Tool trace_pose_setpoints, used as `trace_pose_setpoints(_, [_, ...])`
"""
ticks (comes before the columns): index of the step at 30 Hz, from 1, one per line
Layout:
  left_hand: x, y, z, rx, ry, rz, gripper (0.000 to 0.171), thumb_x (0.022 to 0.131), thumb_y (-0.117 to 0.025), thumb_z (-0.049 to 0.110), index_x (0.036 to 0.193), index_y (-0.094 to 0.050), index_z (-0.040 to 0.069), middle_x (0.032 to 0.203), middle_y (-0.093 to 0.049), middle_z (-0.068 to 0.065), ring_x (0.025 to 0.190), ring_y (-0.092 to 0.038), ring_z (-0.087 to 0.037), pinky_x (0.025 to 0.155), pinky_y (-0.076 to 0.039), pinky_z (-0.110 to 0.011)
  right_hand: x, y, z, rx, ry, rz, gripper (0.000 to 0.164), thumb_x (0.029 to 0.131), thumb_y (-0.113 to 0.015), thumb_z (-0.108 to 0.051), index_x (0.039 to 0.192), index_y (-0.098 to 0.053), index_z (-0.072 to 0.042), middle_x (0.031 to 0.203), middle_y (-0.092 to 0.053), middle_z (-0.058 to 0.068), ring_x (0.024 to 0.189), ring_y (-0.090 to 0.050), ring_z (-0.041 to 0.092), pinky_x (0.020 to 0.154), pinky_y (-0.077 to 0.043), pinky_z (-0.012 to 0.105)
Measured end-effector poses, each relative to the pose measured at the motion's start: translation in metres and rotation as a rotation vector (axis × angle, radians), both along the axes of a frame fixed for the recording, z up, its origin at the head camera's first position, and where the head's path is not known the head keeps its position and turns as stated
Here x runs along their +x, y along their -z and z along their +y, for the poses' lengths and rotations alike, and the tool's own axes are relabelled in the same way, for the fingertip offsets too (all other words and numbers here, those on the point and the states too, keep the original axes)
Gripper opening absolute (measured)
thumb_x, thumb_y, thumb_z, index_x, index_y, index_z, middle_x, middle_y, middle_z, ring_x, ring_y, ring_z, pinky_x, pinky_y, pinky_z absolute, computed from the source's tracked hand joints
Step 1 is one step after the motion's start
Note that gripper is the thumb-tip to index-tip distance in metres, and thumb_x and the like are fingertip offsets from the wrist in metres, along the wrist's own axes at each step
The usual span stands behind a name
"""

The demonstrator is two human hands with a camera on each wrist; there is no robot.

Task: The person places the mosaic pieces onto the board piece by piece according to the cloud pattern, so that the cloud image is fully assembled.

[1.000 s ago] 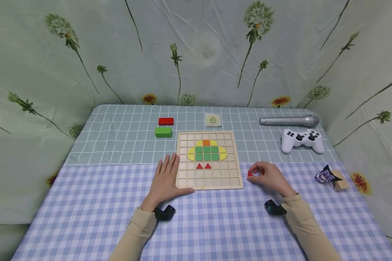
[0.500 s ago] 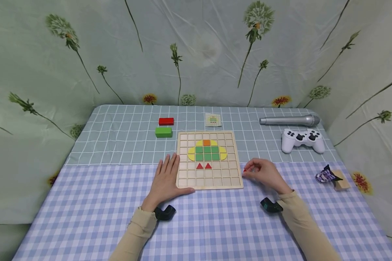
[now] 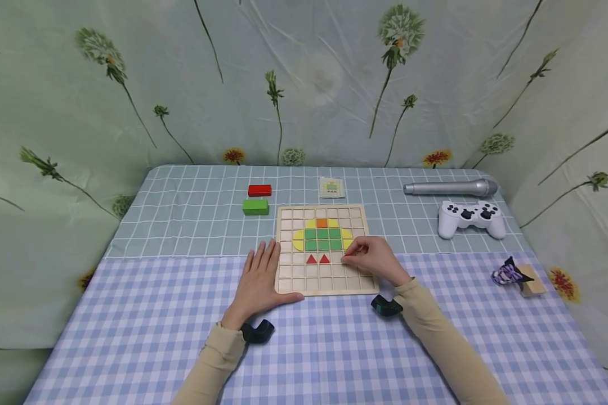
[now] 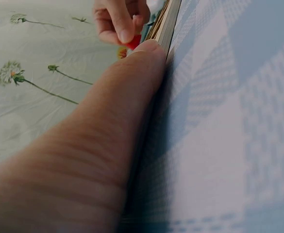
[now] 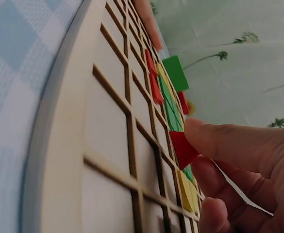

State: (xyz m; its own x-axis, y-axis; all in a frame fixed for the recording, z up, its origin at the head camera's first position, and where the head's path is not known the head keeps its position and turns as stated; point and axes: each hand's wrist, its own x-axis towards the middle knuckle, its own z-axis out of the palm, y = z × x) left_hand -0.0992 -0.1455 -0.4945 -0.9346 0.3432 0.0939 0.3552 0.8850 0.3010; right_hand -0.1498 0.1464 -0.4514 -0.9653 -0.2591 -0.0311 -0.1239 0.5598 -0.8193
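A red triangular tile (image 5: 182, 149) is pinched between thumb and fingers of my right hand (image 3: 372, 257), just over the wooden grid board (image 3: 291, 271). Two red triangles (image 3: 311, 259) lie in cells left of that hand. Above them in the grid sit green squares (image 3: 322, 244), yellow curved tiles (image 3: 298, 241) and an orange square (image 3: 322, 223). My left hand (image 3: 258, 281) lies flat with fingers spread, its fingertips and thumb at the board's left and front edges. In the left wrist view its thumb (image 4: 132, 73) touches the board's edge.
Behind the board lies a small pattern card (image 3: 331, 188). A red block (image 3: 259, 190) and a green block (image 3: 255, 207) stand back left. At the right are a silver microphone (image 3: 451, 187), a white game controller (image 3: 471, 219) and a purple-black trinket (image 3: 509, 273) by a wooden block (image 3: 532, 281).
My right hand has moved left with the red triangular tile, from the cloth beside the board to over the grid. The left hand has stayed in place.
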Motion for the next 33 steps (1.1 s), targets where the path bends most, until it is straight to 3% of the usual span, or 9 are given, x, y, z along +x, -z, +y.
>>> trace_pose_setpoints(7, [0.000,0.001,0.000,-0.004,-0.003,0.008,0.123,0.067,-0.053,0.083,0.152,-0.012,0.003,0.157,-0.010,-0.012,0.143,-0.001,-0.029,0.113,0.001,-0.046,-0.002,0.002,-0.013,0.036,-0.034,0.035,0.011,0.075,-0.081,-0.017,0.074,-0.071,-0.012,0.069,-0.062,-0.005,0.056,-0.045,0.014,0.052,-0.036,0.026])
trace_pose_setpoints(19, [-0.001,-0.002,0.000,-0.014,-0.010,-0.013,0.122,0.068,-0.056,0.080,0.152,-0.011,0.003,0.157,-0.009,-0.012,0.143,0.000,-0.028,0.113,0.002,-0.045,-0.004,0.003,-0.019,0.175,-0.004,0.064,0.010,0.080,-0.077,-0.021,0.074,-0.073,-0.014,0.071,-0.062,-0.006,0.062,-0.049,0.013,0.057,-0.039,0.029])
trace_pose_setpoints(33, [0.000,-0.001,0.000,-0.003,-0.010,-0.016,0.122,0.068,-0.057,0.079,0.152,-0.012,0.003,0.157,-0.009,-0.012,0.143,0.000,-0.028,0.113,0.001,-0.046,0.002,0.003,-0.007,0.153,-0.016,0.067,0.010,0.081,-0.076,-0.021,0.077,-0.071,-0.014,0.069,-0.058,-0.007,0.063,-0.048,0.013,0.058,-0.038,0.029])
